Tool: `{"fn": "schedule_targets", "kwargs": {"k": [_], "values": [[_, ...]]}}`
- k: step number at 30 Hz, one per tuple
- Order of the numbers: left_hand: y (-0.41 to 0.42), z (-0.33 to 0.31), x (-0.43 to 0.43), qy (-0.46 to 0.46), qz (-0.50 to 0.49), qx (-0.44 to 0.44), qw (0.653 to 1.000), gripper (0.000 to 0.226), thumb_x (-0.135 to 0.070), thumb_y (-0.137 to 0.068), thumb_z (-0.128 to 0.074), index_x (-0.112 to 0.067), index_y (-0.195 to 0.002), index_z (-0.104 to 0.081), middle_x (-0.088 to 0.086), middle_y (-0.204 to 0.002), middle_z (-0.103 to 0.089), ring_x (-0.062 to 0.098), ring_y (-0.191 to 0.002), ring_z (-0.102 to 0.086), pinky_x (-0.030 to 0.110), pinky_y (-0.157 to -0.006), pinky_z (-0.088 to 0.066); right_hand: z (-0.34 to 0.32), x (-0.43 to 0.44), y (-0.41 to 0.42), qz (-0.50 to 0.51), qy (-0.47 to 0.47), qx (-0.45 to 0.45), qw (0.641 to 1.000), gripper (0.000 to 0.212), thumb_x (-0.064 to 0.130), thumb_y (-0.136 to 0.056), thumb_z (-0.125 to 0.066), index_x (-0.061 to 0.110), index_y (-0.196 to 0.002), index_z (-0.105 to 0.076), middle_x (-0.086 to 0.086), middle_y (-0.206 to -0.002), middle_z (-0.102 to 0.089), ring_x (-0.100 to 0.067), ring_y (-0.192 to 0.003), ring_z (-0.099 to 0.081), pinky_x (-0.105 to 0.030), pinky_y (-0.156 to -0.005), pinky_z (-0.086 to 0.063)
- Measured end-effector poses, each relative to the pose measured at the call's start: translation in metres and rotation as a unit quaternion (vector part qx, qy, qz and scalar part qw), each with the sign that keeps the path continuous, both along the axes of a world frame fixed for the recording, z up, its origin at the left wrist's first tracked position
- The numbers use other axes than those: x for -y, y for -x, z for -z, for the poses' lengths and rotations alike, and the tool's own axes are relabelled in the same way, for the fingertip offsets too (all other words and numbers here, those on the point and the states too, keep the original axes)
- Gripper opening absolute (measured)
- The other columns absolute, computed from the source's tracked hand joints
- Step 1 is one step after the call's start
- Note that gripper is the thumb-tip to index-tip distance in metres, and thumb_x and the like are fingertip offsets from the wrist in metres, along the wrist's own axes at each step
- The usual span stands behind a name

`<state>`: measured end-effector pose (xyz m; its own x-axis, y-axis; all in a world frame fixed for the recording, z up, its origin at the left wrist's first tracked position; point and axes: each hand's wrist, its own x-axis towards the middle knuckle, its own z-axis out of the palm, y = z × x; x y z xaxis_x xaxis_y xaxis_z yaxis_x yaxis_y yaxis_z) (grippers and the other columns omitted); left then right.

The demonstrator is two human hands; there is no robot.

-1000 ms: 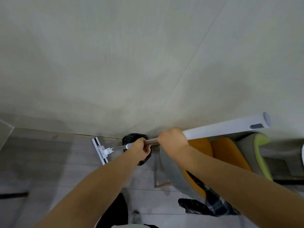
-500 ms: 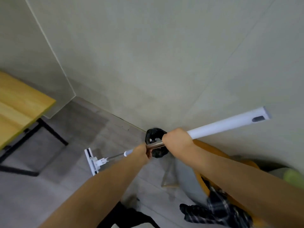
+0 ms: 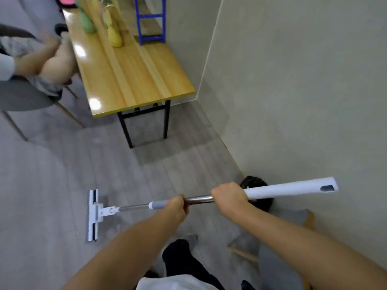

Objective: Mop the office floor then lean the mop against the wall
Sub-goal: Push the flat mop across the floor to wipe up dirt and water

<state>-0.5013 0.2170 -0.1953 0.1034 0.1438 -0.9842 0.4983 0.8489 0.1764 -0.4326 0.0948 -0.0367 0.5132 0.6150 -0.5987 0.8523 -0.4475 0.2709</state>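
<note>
Grey plank floor (image 3: 167,164) fills most of the frame, with a plain pale wall (image 3: 293,101) running down the right side. Count-wise: one mop (image 3: 199,199), lying almost level across the lower middle, its flat white head (image 3: 93,215) down on the floor at lower left and the white grip end sticking out toward the wall on the right. Two hands are on it, apart from each other: left hand (image 3: 177,208) wrapped round the metal pole, right hand (image 3: 229,195) gripping where the white grip starts. One wooden table (image 3: 129,70) sits at upper middle with two blurry bottle-ish things, one green (image 3: 87,21) and one yellow (image 3: 114,36), plus a blue frame (image 3: 150,19) cut off at the top. Two grey chairs: one (image 3: 23,97) at upper left with a seated person (image 3: 52,59) mostly out of frame, one (image 3: 276,258) at lower right half hidden by the right arm. One black bag-like lump (image 3: 254,182) sits by the wall behind the mop; can't make out what it is.
</note>
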Motion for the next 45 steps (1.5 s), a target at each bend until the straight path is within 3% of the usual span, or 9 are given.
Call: {"fn": "schedule_targets", "kwargs": {"k": [9, 14, 20, 24, 27, 30, 35, 40, 45], "values": [[0.189, 0.031, -0.085, -0.083, -0.213, -0.008, 0.973, 0.017, -0.002, -0.092, -0.063, -0.009, -0.1, -0.049, 0.011, -0.083, -0.053, 0.018, -0.063, -0.052, 0.027, -0.052, -0.046, 0.061, -0.11, 0.153, -0.065, -0.004, -0.079, 0.995, 0.024, 0.011, -0.098, -0.051, 0.016, -0.118, -0.063, -0.006, -0.119, -0.07, -0.026, -0.109, -0.067, -0.033, -0.086, -0.049], [0.261, 0.037, -0.109, -0.128, -0.246, -0.005, 0.961, 0.02, 0.001, -0.089, -0.064, -0.007, -0.092, -0.046, 0.016, -0.089, -0.055, 0.02, -0.066, -0.056, 0.025, -0.044, -0.05, 0.093, -0.166, 0.226, -0.103, 0.007, -0.126, 0.987, 0.026, 0.01, -0.099, -0.05, 0.015, -0.123, -0.06, -0.006, -0.124, -0.067, -0.025, -0.114, -0.065, -0.03, -0.086, -0.046], [0.312, 0.049, -0.092, -0.07, -0.305, -0.02, 0.95, 0.02, 0.001, -0.095, -0.058, -0.012, -0.091, -0.044, 0.012, -0.081, -0.057, 0.018, -0.069, -0.06, 0.027, -0.056, -0.051, 0.134, -0.185, 0.293, -0.106, 0.064, -0.19, 0.974, 0.027, 0.013, -0.103, -0.048, 0.013, -0.128, -0.059, -0.007, -0.13, -0.063, -0.024, -0.121, -0.061, -0.03, -0.093, -0.048], [0.317, 0.067, -0.068, -0.066, -0.326, -0.039, 0.942, 0.026, -0.004, -0.096, -0.058, -0.012, -0.117, -0.046, 0.014, -0.096, -0.057, 0.026, -0.087, -0.064, 0.032, -0.066, -0.053, 0.145, -0.165, 0.289, -0.12, 0.144, -0.265, 0.946, 0.026, 0.011, -0.101, -0.05, 0.005, -0.124, -0.059, -0.013, -0.113, -0.063, -0.032, -0.115, -0.064, -0.036, -0.088, -0.051], [0.309, 0.082, -0.056, -0.078, -0.375, -0.053, 0.922, 0.026, -0.001, -0.093, -0.059, 0.003, -0.118, -0.052, 0.016, -0.09, -0.057, 0.028, -0.08, -0.061, 0.034, -0.061, -0.052, 0.146, -0.149, 0.266, -0.085, 0.146, -0.342, 0.924, 0.019, 0.006, -0.094, -0.054, 0.01, -0.113, -0.053, -0.013, -0.097, -0.063, -0.03, -0.078, -0.071, -0.04, -0.067, -0.06], [0.296, 0.094, -0.05, -0.082, -0.402, -0.054, 0.91, 0.029, -0.002, -0.092, -0.06, 0.0, -0.121, -0.052, 0.015, -0.096, -0.058, 0.029, -0.088, -0.061, 0.035, -0.063, -0.054, 0.136, -0.128, 0.234, -0.062, 0.171, -0.364, 0.913, 0.043, 0.011, -0.095, -0.053, 0.017, -0.135, -0.04, -0.015, -0.094, -0.066, -0.022, -0.051, -0.065, -0.035, -0.049, -0.058], [0.277, 0.118, -0.044, -0.086, -0.382, -0.083, 0.916, 0.039, -0.009, -0.091, -0.061, -0.008, -0.126, -0.045, 0.018, -0.102, -0.061, 0.028, -0.082, -0.064, 0.04, -0.068, -0.06, 0.128, -0.09, 0.196, -0.073, 0.2, -0.311, 0.926, 0.06, 0.007, -0.092, -0.049, 0.026, -0.144, -0.025, -0.015, -0.099, -0.063, -0.021, -0.05, -0.062, -0.032, -0.047, -0.056], [0.255, 0.138, -0.045, -0.076, -0.45, -0.095, 0.885, 0.032, -0.005, -0.094, -0.054, -0.003, -0.125, -0.047, 0.016, -0.086, -0.055, 0.022, -0.053, -0.053, 0.029, -0.046, -0.051, 0.136, -0.081, 0.187, -0.108, 0.153, -0.268, 0.945, 0.037, 0.01, -0.094, -0.052, 0.01, -0.131, -0.046, -0.014, -0.12, -0.061, -0.034, -0.102, -0.066, -0.038, -0.078, -0.055], [0.245, 0.135, -0.048, -0.086, -0.461, -0.134, 0.873, 0.026, -0.01, -0.097, -0.041, 0.001, -0.113, -0.057, 0.012, -0.065, -0.053, 0.022, -0.047, -0.051, 0.028, -0.05, -0.049, 0.136, -0.084, 0.181, -0.138, 0.134, -0.274, 0.942, 0.03, 0.012, -0.095, -0.049, 0.008, -0.124, -0.048, -0.009, -0.104, -0.056, -0.03, -0.084, -0.055, -0.039, -0.074, -0.052]]}}
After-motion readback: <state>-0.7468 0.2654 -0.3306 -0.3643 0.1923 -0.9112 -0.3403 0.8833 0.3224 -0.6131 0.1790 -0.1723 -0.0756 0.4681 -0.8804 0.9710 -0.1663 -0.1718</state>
